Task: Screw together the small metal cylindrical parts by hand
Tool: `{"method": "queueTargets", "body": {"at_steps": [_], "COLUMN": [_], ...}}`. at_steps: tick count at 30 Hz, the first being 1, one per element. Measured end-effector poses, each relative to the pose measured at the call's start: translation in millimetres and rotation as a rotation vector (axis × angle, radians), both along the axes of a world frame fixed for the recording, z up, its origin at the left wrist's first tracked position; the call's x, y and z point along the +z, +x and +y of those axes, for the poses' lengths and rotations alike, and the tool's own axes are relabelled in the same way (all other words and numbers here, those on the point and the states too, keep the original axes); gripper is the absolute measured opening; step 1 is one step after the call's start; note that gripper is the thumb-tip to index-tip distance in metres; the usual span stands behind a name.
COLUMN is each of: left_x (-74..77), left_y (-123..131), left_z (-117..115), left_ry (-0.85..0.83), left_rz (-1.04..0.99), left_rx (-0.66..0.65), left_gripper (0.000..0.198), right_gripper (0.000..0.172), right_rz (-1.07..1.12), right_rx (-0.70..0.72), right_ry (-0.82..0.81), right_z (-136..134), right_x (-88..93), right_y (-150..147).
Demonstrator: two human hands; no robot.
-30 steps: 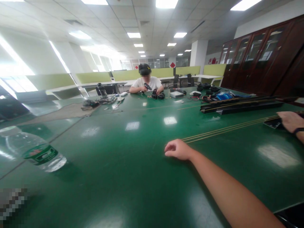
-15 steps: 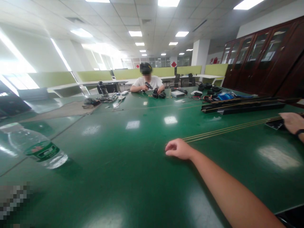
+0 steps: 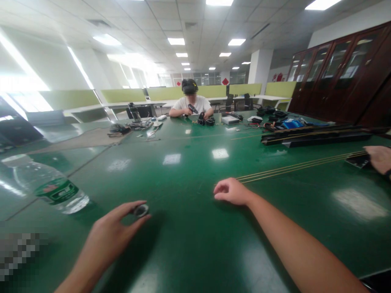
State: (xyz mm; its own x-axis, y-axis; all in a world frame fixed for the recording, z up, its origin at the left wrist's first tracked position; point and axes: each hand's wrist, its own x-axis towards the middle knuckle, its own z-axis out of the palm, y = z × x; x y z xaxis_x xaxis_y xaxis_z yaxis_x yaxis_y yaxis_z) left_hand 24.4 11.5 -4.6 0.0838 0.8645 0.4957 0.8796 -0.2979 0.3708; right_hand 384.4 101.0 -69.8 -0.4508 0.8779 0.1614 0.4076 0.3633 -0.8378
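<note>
Clearly, the green table (image 3: 189,248) gives you a broad, flat bed to work on, with black channels (image 3: 324,141) lying beyond your right arm and a water bottle (image 3: 58,190) off to your left, near enough to deserve some care with that elbow. Your left hand (image 3: 117,224) is over the near side of the table; your right hand (image 3: 232,192) rests around the near ends of three thin golden rods (image 3: 293,167). They run rightward to a black piece (image 3: 358,160) under another person's hand (image 3: 378,158). To steady them well, I'd press lightly and evenly, so that the rods lie side by side without bowing or crossing, and match the pull at the far end. Your right fingers are curled, thumb and forefinger making a loop; whether they pinch the rods or merely weigh on them, I cannot tell. Your left thumb and forefinger are parted just enough to pinch a small grey ring (image 3: 141,211) between their tips, well apart from the rods; a light, level grip should stop it slipping.
</note>
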Motion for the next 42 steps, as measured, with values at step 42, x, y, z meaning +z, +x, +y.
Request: {"method": "queueTargets", "body": {"at_steps": [42], "left_x": [-47.3], "left_y": [154.9], "left_z": [78.8], "left_ry": [-0.661], "left_rz": [-0.797], "left_rx": [-0.526], "left_gripper": [0.028], "right_gripper": [0.015], "right_rz": [0.201], "right_rx": [0.035], "right_ry": [-0.016], "right_z": [-8.3], "right_x": [-5.7], "right_y": [-18.0]}}
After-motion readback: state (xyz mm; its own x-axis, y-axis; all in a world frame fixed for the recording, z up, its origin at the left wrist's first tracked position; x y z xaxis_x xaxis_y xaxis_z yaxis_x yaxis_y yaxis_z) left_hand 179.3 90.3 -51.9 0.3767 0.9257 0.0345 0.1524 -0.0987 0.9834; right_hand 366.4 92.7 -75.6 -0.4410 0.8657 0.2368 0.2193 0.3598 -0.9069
